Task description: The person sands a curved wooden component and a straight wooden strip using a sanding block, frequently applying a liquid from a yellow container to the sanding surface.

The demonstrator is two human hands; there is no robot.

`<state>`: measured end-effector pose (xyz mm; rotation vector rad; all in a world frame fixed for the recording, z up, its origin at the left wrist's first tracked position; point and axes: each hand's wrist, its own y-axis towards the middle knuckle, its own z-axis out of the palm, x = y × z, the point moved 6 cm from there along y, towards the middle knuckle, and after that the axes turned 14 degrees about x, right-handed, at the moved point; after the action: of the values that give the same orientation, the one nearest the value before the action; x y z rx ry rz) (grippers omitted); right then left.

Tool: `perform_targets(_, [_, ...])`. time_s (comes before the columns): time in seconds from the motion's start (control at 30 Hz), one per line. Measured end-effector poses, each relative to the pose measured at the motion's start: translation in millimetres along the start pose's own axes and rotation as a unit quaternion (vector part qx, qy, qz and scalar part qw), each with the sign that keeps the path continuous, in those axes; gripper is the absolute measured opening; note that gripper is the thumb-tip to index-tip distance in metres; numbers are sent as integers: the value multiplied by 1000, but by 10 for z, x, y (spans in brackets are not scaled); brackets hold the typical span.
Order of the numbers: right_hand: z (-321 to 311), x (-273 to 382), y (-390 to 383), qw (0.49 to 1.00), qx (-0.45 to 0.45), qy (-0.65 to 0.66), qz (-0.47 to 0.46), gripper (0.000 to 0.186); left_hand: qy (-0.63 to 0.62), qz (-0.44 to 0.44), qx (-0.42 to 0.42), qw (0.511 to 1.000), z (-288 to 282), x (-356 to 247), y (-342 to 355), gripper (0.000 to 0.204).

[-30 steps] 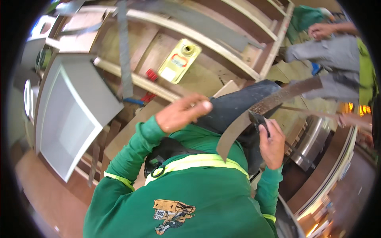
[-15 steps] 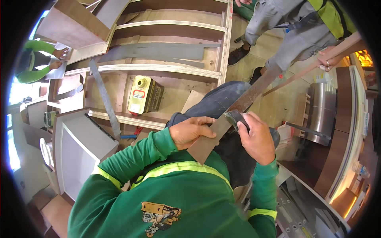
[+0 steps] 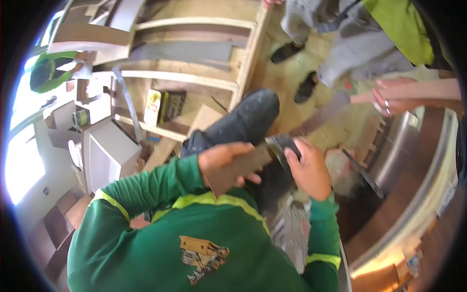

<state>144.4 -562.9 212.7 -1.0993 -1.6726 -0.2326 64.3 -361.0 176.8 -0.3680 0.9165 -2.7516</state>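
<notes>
Left grip [image 3: 223, 159] holds a strip [image 3: 239, 169], right grip [image 3: 309, 168] a tool [image 3: 282, 148]. Tin [image 3: 153, 108] and frame [image 3: 194, 80] lie left of the strip, a co-worker's hand [image 3: 389, 102] near its far end.

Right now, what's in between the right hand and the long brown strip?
A dark flat tool: in the head view, the right hand grips it, with its edge at the brown strip. I can't tell if they touch.

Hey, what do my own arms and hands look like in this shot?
Your left hand and right hand are bare, without gloves. Both arms wear long green sleeves, each crossed by a yellow-green band.
</notes>
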Motion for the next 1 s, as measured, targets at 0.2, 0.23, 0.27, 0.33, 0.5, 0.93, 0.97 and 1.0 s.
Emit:
perform_targets(0.2, [-625, 462, -292, 989, -14, 95, 113, 19, 3, 36, -20, 999, 740, -50, -405, 42])
perform_targets(0.23, [-714, 575, -352, 991, -23, 71, 113, 20, 4, 37, -9, 999, 835, -1, -451, 42])
perform_targets(0.27, [-727, 553, -427, 986, -7, 86, 141, 24, 0, 52, 3, 999, 915, 70, -520, 42])
perform_targets(0.33, [-825, 684, -520, 984, 10, 53, 171, 26, -28, 72, 46, 996, 1040, 244, -591, 44])
perform_targets(0.5, [-790, 1098, -509, 992, 72, -47, 95, 22, -86, 166, 96, 978, 1192, 715, -640, 48])
perform_targets(0.93, [-139, 1600, -1485, 904, 324, -205, -191, 21, -243, 471, 102, 842, 1598, 2701, -64, 52])
perform_targets(0.97, [-38, 1604, -1562, 893, 351, -199, -201, 21, -251, 497, 95, 825, 1600, 2840, -91, 53])
perform_targets(1.0, [62, 1611, -1664, 883, 376, -193, -205, 21, -259, 517, 88, 811, 1639, 3028, -123, 53])
